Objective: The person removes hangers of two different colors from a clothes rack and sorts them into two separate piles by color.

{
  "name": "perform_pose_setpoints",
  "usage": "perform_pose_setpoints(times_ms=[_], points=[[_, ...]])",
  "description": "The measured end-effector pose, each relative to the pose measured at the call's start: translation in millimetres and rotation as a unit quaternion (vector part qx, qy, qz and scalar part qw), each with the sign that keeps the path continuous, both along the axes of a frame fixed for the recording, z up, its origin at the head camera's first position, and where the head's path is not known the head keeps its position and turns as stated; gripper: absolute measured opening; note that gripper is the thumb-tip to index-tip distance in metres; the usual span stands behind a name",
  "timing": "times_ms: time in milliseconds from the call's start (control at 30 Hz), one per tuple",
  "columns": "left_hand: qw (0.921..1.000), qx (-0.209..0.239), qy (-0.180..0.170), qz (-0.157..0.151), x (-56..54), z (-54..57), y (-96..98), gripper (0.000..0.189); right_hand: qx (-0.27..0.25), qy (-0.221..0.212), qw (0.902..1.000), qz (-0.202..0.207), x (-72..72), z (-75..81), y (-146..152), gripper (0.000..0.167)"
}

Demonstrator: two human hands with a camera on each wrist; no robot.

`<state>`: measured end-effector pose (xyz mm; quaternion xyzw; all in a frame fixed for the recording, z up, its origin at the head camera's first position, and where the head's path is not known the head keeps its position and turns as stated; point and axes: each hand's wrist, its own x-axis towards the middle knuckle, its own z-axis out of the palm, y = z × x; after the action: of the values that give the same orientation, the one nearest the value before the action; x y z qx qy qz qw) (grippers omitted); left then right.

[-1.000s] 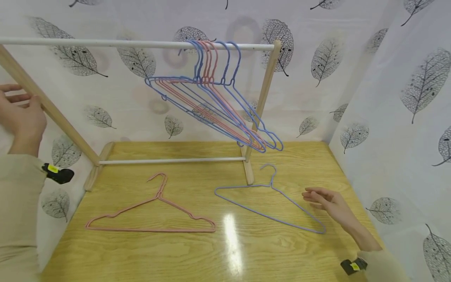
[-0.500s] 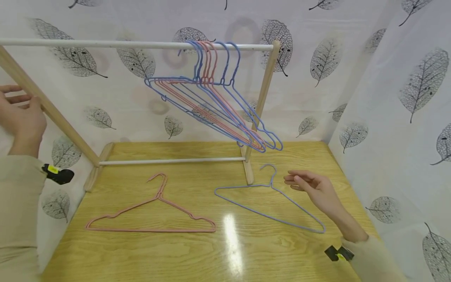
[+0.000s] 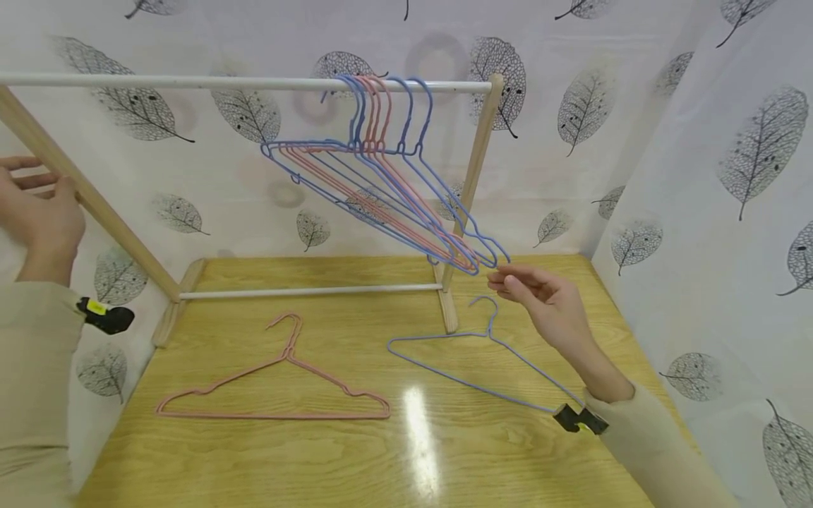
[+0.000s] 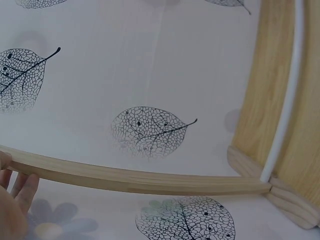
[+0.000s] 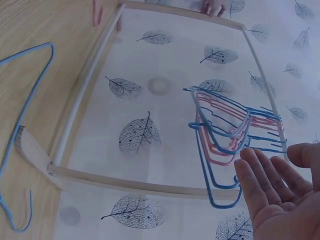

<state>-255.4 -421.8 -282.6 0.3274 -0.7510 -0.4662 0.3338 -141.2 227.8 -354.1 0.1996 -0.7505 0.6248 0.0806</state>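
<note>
My left hand (image 3: 44, 212) is at the wooden side post (image 3: 95, 197) of a clothes rack, its fingers around the post in the left wrist view. My right hand (image 3: 552, 303) is raised with fingers extended, fingertips right at the lower ends of the hanging clothes hangers (image 3: 422, 212). These are blue and pink, several of them, hooked over the white top rail (image 3: 254, 82). On the table below lie a blue hanger (image 3: 470, 384), partly covered by my right wrist, and a pink hanger (image 3: 273, 416), seemingly doubled, farther left.
The wooden table (image 3: 305, 466) carries the rack, whose white lower bar (image 3: 305, 291) runs near the back. A right-hand foot (image 3: 448, 314) of the rack stands close to the blue hanger. Leaf-patterned curtains (image 3: 667, 176) enclose the back and sides.
My right hand has moved up and left, from beside the blue hanger on the table to the ends of the hanging hangers. The left hand stays at the post.
</note>
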Motion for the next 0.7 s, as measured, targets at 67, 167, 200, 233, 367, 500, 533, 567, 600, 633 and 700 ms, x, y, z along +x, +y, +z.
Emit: perform_pose_setpoints(times_ms=[67, 167, 200, 233, 367, 500, 533, 567, 600, 633, 700], points=[[1.0, -0.003, -0.005, 0.0, -0.9, -1.1, -1.9, 0.04, -0.01, 0.006, 0.9999, -0.002, -4.2, 6.5, -6.7, 0.029], [0.9999, -0.009, -0.01, -0.001, -0.7, -1.7, -2.7, 0.04, -0.016, 0.017, 0.9997, -0.007, -11.8, 15.7, -17.1, 0.029], [0.9999, -0.011, -0.008, 0.0, -0.2, -1.7, -2.2, 0.041, -0.013, 0.022, 0.9996, -0.01, -14.5, 18.5, -20.4, 0.029], [0.9999, -0.013, -0.008, 0.0, 0.3, -1.6, -1.6, 0.041, -0.009, 0.027, 0.9995, -0.011, -17.5, 21.3, -23.7, 0.029], [0.9999, -0.011, -0.006, 0.003, 2.7, 0.0, 2.0, 0.041, 0.011, 0.042, 0.9989, -0.016, -29.7, 29.6, -35.8, 0.027], [1.0, -0.007, -0.003, 0.002, 4.3, 0.5, 4.0, 0.041, 0.042, 0.047, 0.9978, -0.022, -39.4, 34.4, -45.6, 0.026], [1.0, -0.005, -0.004, 0.002, 4.3, 0.7, 3.9, 0.041, 0.048, 0.046, 0.9975, -0.022, -41.1, 35.2, -47.6, 0.026], [1.0, -0.003, -0.002, 0.001, 4.1, 0.0, 2.9, 0.041, 0.054, 0.045, 0.9972, -0.022, -42.8, 35.5, -49.4, 0.027], [1.0, -0.002, 0.002, -0.001, 3.7, -0.7, 1.7, 0.041, 0.058, 0.045, 0.9971, -0.02, -44.2, 35.9, -51.1, 0.027], [1.0, -0.001, 0.004, -0.002, 3.2, -1.4, 0.7, 0.041, 0.06, 0.045, 0.997, -0.019, -45.7, 35.9, -52.4, 0.027], [1.0, 0.001, 0.008, -0.003, 2.3, -2.1, -0.8, 0.041, 0.063, 0.044, 0.9969, -0.018, -47.9, 35.9, -54.7, 0.027]])
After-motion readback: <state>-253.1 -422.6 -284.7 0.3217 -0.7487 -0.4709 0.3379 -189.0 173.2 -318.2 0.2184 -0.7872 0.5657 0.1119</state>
